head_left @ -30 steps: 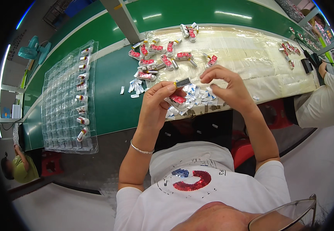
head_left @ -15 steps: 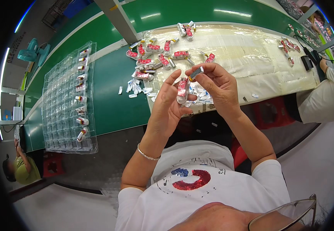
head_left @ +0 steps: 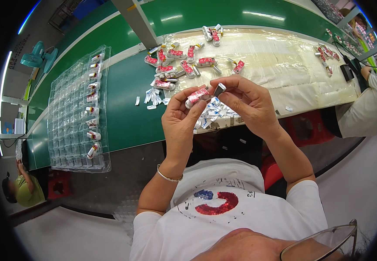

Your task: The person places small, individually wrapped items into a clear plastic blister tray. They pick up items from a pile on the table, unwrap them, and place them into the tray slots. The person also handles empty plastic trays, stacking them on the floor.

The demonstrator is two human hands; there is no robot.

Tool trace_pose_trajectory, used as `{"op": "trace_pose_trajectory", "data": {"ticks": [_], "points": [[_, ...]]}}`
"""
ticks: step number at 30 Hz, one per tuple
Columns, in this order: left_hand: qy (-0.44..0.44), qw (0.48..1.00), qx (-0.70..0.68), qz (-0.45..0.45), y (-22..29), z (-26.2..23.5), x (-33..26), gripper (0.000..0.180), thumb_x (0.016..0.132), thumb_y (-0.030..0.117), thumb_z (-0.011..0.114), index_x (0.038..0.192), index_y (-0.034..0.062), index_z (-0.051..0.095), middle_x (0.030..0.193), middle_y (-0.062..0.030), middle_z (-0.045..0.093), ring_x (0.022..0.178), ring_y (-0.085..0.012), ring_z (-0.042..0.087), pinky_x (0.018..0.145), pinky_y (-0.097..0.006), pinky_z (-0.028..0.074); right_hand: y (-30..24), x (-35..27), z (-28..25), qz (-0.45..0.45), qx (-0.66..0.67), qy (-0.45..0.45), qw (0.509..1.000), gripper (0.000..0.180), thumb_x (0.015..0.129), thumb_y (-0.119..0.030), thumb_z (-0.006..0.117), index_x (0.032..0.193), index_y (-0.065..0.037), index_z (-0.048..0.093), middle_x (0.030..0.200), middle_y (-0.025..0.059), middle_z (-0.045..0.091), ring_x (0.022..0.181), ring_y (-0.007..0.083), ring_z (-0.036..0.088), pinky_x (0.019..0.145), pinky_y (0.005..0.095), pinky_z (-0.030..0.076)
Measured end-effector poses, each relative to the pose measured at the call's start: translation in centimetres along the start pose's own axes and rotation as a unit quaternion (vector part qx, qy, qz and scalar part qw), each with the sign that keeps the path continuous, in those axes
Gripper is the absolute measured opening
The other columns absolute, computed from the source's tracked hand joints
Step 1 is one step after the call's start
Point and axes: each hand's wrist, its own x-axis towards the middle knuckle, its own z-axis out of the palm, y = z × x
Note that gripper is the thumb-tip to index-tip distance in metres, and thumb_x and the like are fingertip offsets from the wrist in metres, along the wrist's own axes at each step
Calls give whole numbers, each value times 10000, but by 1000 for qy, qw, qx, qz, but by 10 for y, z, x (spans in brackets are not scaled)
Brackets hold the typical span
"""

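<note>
My left hand (head_left: 180, 118) is closed round a small white plastic housing with a red-and-white circuit board (head_left: 199, 95), held tilted with its board side up. Between the thumb and fingers of my right hand (head_left: 254, 106) is a flat silver battery cell (head_left: 219, 89), close to the board's right end. Any wire joining the two is too small to make out. Beneath my hands lies a pile of small white-and-blue paper strips (head_left: 214, 111). Several similar housings with red boards and silver cells (head_left: 187, 68) lie just beyond, on the far left of the covered mat.
A clear plastic tray (head_left: 68, 117) with a column of filled pockets stands at the left on the green table (head_left: 132, 117). A metal post (head_left: 137, 24) rises behind the housings. More red-board pieces (head_left: 326, 53) lie at the right, near another person's arm (head_left: 366, 71).
My left hand has turned the housing from upright to slanting sideways and moved it slightly left. My right hand has tipped the battery cell more upright and lowered it a little.
</note>
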Motion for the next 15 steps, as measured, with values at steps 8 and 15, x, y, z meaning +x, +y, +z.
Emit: {"op": "trace_pose_trajectory", "data": {"ticks": [8,15], "points": [[-9,997,0,82,5,0,-3,339,898,-6,665,1217,-51,559,1175,-155,648,1043,-145,636,923,-259,513,-17,6,2,-92,-208,-10,974,235,880,-65,675,1104,3,665,938,107,679,826,214,671,733,289,532],[-21,990,76,116,7,-1,-5,405,963,73,593,1334,-60,505,1213,-128,628,1036,-138,633,881,-285,563,-17,6,11,-239,-395,-29,887,323,795,-17,690,1116,-41,670,915,85,639,821,252,629,671,335,530]]}}
